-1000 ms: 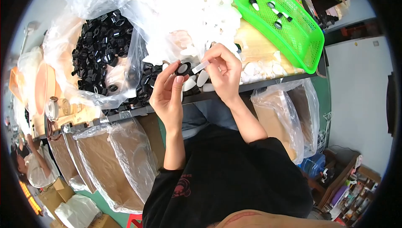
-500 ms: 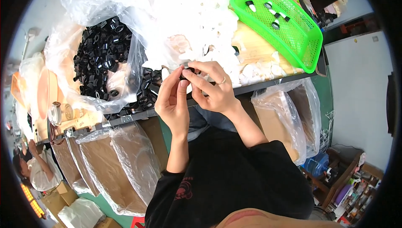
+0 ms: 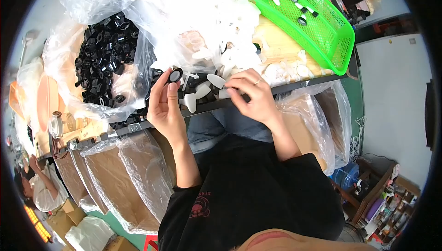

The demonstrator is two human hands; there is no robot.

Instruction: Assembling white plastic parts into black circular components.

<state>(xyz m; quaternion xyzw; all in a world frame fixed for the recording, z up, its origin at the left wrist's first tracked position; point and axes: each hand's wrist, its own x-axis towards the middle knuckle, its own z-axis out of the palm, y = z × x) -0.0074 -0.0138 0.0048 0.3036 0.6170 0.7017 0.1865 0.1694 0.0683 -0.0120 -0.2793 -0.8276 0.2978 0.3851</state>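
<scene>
My left hand (image 3: 165, 110) holds up a round black cap (image 3: 175, 75) with a pale disc inside, gripped between thumb and fingertips. To its right, over the table's front edge, my right hand (image 3: 254, 96) has thumb and index finger closed at the end of a white oval piece (image 3: 215, 81). Other white tongue-shaped pieces (image 3: 189, 102) and black caps lie between the two hands. A large heap of white pieces (image 3: 216, 25) spreads beyond them, overexposed in places. Left of the heap, a clear plastic bag (image 3: 147, 53) lies open around many black caps (image 3: 108, 57).
A green basket (image 3: 338, 60) at the back right holds several black-and-white assembled pieces. Plastic-lined boxes (image 3: 124, 172) stand below the table edge (image 3: 294, 86). A glass jar (image 3: 56, 125) and an orange basin (image 3: 45, 99) are at left. Another person (image 3: 43, 191) sits far left.
My hands, together at a black piece before, have moved apart. The left carries the black cap leftward; the right has shifted right and down to a white oval piece.
</scene>
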